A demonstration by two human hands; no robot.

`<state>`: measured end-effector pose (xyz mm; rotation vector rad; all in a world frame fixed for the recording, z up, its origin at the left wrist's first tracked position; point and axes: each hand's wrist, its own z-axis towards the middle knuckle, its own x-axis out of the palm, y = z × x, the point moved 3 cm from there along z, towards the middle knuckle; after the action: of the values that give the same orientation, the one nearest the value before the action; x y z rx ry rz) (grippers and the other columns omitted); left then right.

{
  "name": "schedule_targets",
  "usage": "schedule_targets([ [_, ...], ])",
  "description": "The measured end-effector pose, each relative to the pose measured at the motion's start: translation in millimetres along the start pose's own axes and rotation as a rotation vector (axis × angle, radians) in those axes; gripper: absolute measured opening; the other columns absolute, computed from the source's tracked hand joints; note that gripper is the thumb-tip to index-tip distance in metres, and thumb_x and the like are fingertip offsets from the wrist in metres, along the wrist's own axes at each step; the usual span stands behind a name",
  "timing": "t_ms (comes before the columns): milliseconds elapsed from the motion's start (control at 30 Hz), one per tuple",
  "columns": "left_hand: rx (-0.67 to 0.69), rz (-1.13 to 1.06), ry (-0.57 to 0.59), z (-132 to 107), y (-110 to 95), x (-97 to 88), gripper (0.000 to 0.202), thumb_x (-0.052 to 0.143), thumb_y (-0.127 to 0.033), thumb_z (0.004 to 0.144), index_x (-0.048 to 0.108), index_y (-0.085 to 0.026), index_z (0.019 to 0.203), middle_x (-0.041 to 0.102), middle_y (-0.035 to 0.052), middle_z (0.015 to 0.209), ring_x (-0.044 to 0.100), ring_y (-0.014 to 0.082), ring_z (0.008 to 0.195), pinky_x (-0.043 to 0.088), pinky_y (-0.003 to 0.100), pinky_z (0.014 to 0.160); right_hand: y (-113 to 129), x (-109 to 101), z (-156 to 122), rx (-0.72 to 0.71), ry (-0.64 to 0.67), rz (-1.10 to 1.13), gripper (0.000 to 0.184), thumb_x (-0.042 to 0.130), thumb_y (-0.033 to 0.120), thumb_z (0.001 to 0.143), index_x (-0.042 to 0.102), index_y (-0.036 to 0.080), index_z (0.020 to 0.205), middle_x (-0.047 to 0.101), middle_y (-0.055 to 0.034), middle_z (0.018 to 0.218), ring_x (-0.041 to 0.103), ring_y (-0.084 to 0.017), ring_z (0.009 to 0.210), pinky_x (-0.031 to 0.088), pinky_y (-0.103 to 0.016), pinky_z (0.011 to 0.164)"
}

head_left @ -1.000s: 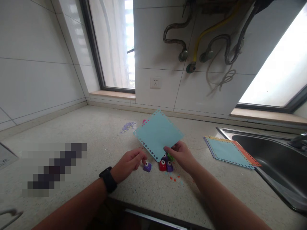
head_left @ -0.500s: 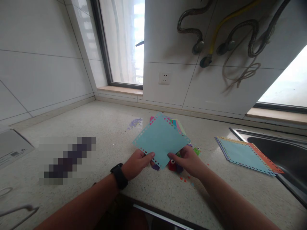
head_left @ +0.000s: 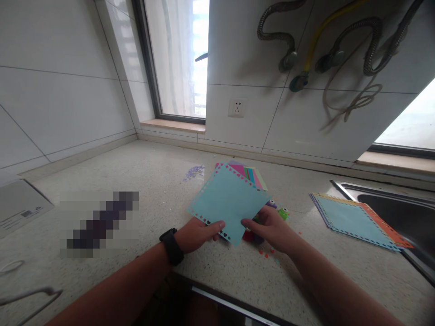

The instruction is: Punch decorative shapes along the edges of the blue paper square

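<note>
Between my hands is a light blue sheet of paper (head_left: 231, 199), its edges punched with small heart, flower and other shaped holes. My left hand (head_left: 200, 233), with a black watch on the wrist, pinches the lower left edge, thumb on top. On the lower right edge, my right hand (head_left: 268, 226) grips the sheet between thumb and fingers. Under and beside the right hand are small shaped punches with eyes: a green one (head_left: 282, 214), a purple one (head_left: 272, 203) and a red one (head_left: 248, 235), partly covered. A fan of coloured paper (head_left: 256, 177) lies behind the sheet.
Punched sheets (head_left: 353, 219) are stacked at the right, overlapping the rim of the sink (head_left: 343, 188). Purple paper bits (head_left: 195, 173) lie at the back; red bits (head_left: 266, 256) lie near my right hand. A box (head_left: 22, 206) and a blurred-out item (head_left: 102, 224) are at left.
The blue sheet has turned slightly counterclockwise, its near corner moving right and towards me. More of the coloured paper behind it shows. Both hands keep their grip, and the view has shifted a little.
</note>
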<state>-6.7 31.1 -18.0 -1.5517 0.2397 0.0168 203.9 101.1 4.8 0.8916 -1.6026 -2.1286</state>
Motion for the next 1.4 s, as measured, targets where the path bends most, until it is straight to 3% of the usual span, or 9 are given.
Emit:
schedule_targets([
  [300, 0.006, 0.100, 0.024, -1, -1, 0.6, 0.035, 0.058, -0.043, 0.088, 0.052, -0.023, 0.059, 0.053, -0.0025, 0.055, 0.047, 0.0151, 0.053, 0.041, 0.031, 0.058, 10, 0, 1, -0.044, 0.012, -0.127, 0.021, 0.068, 0.037, 0.089, 0.070, 0.023, 0.106, 0.073, -0.0067, 0.106, 0.068, -0.025, 0.101, 0.053, -0.040, 0.094],
  [500, -0.014, 0.221, 0.030, -1, -6, -0.4, 0.045, 0.049, -0.047, 0.091, 0.048, -0.023, 0.053, 0.051, -0.0026, 0.053, 0.048, 0.0155, 0.054, 0.042, 0.032, 0.063, 9, -15, 0, -0.058, -0.081, -0.275, 0.022, 0.062, 0.042, 0.093, 0.066, 0.020, 0.094, 0.066, -0.0032, 0.081, 0.061, -0.019, 0.074, 0.051, -0.033, 0.070],
  [633, -0.043, 0.265, 0.059, -2, -8, -0.8, 0.047, 0.045, -0.050, 0.093, 0.047, -0.023, 0.054, 0.051, -0.0036, 0.055, 0.048, 0.0150, 0.056, 0.043, 0.030, 0.068, 10, -30, 0, -0.114, -0.168, -0.287, 0.024, 0.055, 0.042, 0.097, 0.065, 0.020, 0.095, 0.069, -0.0051, 0.088, 0.063, -0.020, 0.081, 0.051, -0.035, 0.076],
  [767, -0.053, 0.258, 0.059, -2, -8, -1.1, 0.049, 0.044, -0.052, 0.093, 0.046, -0.023, 0.054, 0.049, -0.0038, 0.056, 0.048, 0.0148, 0.057, 0.042, 0.029, 0.068, 11, -41, 0, -0.159, -0.224, -0.513, 0.021, 0.055, 0.039, 0.096, 0.066, 0.021, 0.097, 0.069, -0.0072, 0.091, 0.063, -0.022, 0.082, 0.050, -0.037, 0.075],
  [933, -0.067, 0.254, 0.052, -2, -7, -1.4, 0.049, 0.046, -0.052, 0.093, 0.044, -0.024, 0.053, 0.047, -0.0041, 0.055, 0.047, 0.0146, 0.056, 0.041, 0.029, 0.066, 12, -40, 0, -0.202, -0.133, -0.784, 0.018, 0.052, 0.033, 0.096, 0.066, 0.021, 0.095, 0.066, -0.0092, 0.093, 0.061, -0.024, 0.088, 0.048, -0.039, 0.079],
  [1400, -0.079, 0.286, 0.128, -3, -13, -4.1, 0.054, 0.039, -0.058, 0.094, 0.041, -0.023, 0.053, 0.043, -0.0053, 0.056, 0.044, 0.0140, 0.058, 0.038, 0.027, 0.069, 10, -39, 2, -0.241, -0.068, -0.830, 0.011, 0.056, 0.027, 0.095, 0.065, 0.022, 0.096, 0.068, -0.0068, 0.093, 0.060, -0.024, 0.091, 0.046, -0.040, 0.084],
])
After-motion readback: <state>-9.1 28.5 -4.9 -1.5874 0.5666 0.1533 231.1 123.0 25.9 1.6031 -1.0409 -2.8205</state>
